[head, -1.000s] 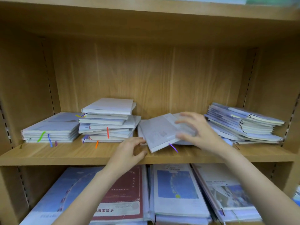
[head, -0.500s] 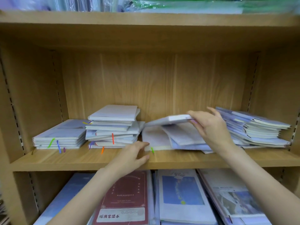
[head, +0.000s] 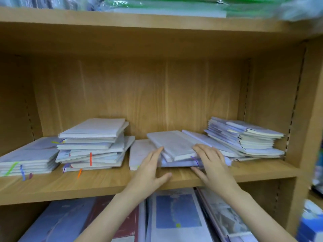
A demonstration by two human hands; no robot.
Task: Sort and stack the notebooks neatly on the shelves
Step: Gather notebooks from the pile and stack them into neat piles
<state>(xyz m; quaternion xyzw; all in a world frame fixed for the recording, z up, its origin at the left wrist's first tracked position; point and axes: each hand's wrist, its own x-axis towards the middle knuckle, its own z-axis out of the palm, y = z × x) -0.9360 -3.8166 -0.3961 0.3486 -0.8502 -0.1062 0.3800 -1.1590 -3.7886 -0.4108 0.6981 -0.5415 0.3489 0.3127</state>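
4 notebook piles sit on the wooden shelf (head: 52,187). 2 open hands, left hand (head: 148,173) and right hand (head: 212,165), flank the third pile (head: 174,147), fingers spread, gripping nothing.

The plastic-wrapped green and white packs (head: 157,5) on the top wooden shelf are cut off by the upper edge, and their right end smears into blur. The low pile of pale notebooks with green and purple ribbons (head: 26,159) runs out of the left edge. On the lower shelf, the dark red booklet (head: 125,224), the blue-pictured white booklet (head: 178,215) and their neighbours are cut by the bottom edge and partly covered by both forearms; their print is too small to read. The left hand (head: 148,170) and right hand (head: 213,166) cover the front edges of the loose white notebooks in the middle (head: 173,144), so how many lie there cannot be told. Blurred blue and white shapes (head: 312,222) beyond the right upright cannot be identified.
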